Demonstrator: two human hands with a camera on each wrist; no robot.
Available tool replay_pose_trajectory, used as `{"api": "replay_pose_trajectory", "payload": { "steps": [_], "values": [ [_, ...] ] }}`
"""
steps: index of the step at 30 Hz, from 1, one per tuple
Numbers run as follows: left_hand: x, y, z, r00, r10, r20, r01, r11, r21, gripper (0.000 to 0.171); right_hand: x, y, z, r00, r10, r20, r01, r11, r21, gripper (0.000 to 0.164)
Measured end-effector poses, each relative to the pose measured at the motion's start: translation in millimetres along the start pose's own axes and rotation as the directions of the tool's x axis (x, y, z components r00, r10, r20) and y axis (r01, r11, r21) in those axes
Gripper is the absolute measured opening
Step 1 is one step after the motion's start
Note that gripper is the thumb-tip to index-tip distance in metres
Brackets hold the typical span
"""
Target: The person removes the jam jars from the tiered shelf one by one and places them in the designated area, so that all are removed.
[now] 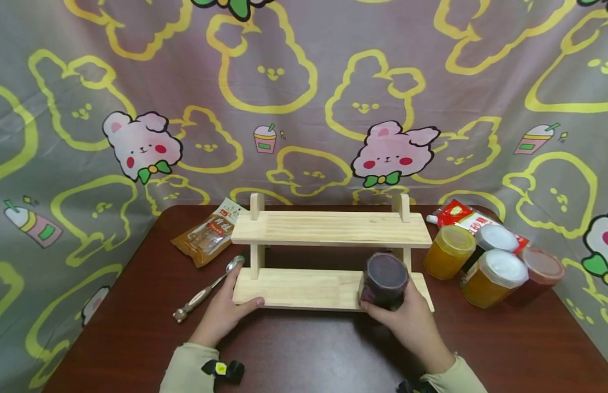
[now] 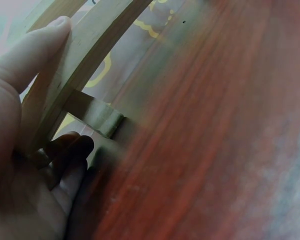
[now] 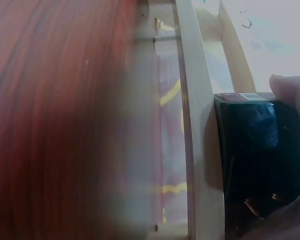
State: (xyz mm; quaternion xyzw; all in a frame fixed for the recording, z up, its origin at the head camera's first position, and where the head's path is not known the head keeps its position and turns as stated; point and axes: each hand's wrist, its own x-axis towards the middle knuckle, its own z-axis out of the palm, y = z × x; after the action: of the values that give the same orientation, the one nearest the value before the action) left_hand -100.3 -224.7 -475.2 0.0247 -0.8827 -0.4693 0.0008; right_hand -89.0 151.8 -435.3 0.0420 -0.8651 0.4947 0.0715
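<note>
A two-tier wooden rack (image 1: 304, 286) stands on the table. My left hand (image 1: 226, 312) grips the left end of its lower board, thumb on top and the other fingers curled around the end, as the left wrist view also shows along the pale board (image 2: 97, 47). With my right hand (image 1: 407, 322) I hold a dark jar (image 1: 385, 277) with a dark lid, over the right part of the lower board. In the right wrist view the jar's dark side (image 3: 260, 150) is beside the board (image 3: 202, 125); part of the jar is hidden by my hand.
Right of the rack stand a yellow jar (image 1: 449, 251), a white-lidded amber jar (image 1: 495, 277), another white-lidded jar (image 1: 496, 238) and a red jar (image 1: 539, 273). A red-and-white packet (image 1: 473, 218) lies behind them. At left lie a brown packet (image 1: 207, 234) and a spoon (image 1: 200, 297).
</note>
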Motion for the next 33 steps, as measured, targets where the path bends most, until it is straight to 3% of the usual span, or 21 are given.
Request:
{"api": "replay_pose_trajectory", "payload": {
  "steps": [22,28,33],
  "values": [
    [0.6,0.7,0.2,1.000,0.005,0.011,-0.005,1.000,0.005,0.108,-13,21,-36,0.986,0.026,-0.162,-0.041,0.995,-0.092,0.083],
    [0.7,1.0,1.1,1.000,-0.003,0.011,0.003,1.000,0.011,0.109,-14,30,-39,0.970,0.036,-0.239,-0.049,0.998,-0.049,0.082],
    [-0.5,0.3,-1.2,1.000,-0.023,0.014,0.023,0.999,0.036,0.110,-13,36,-41,0.946,0.097,-0.310,-0.100,0.995,0.005,0.081]
  ]
}}
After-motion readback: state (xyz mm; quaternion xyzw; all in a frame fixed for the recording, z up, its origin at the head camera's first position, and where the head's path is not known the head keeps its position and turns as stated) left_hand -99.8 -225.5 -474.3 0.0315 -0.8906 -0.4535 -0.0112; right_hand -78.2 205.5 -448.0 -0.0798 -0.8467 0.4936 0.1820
